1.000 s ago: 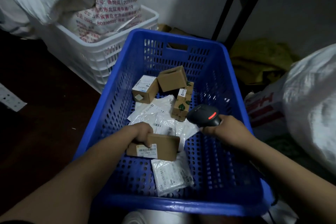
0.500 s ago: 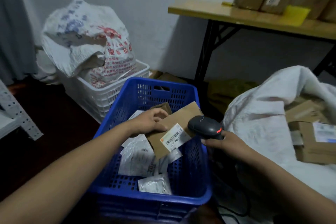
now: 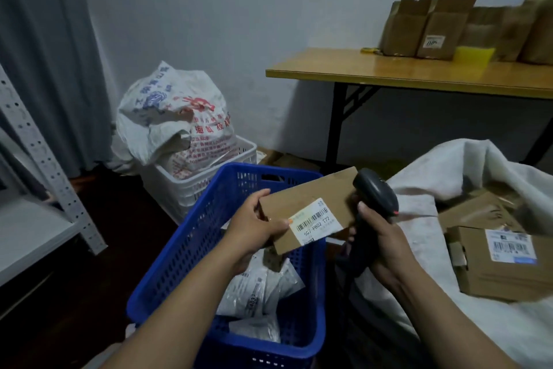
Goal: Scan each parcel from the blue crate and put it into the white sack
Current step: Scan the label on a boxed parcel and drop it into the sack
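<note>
Dim room: one blue crate (image 3: 182,252), one white sack (image 3: 419,213). Left hand (image 3: 254,228) grips one cardboard parcel (image 3: 305,198); right hand (image 3: 386,246) wraps one black scanner (image 3: 377,189).

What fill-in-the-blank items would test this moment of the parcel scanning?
The left hand holds a cardboard parcel over the ____ crate.
The right hand grips a black ____.
Labelled boxes lie in the white ____ on the right.
Missing: blue; scanner; sack.
</note>
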